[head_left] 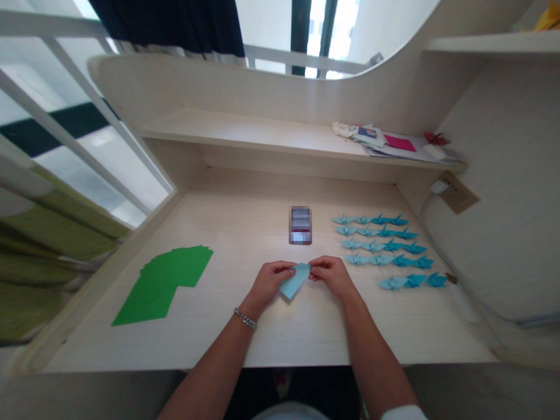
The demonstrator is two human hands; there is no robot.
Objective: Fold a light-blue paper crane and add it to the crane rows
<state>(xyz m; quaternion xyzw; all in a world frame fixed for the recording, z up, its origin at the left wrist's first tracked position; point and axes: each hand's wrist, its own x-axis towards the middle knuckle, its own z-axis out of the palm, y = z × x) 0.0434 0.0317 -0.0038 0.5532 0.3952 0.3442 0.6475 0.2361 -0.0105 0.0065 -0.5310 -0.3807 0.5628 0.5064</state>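
A folded piece of light blue paper is held just above the pale wooden desk, near its middle. My left hand pinches the paper's upper left edge with closed fingers; a metal bracelet circles that wrist. My right hand pinches the paper's upper right corner, fingers closed too. Both hands meet at the top of the paper, and its lower tip points down and left.
Several blue paper cranes lie in rows to the right of my hands. A fanned stack of green paper lies at the left. A phone rests behind the hands. Papers sit on the rear shelf; a wall socket is at right.
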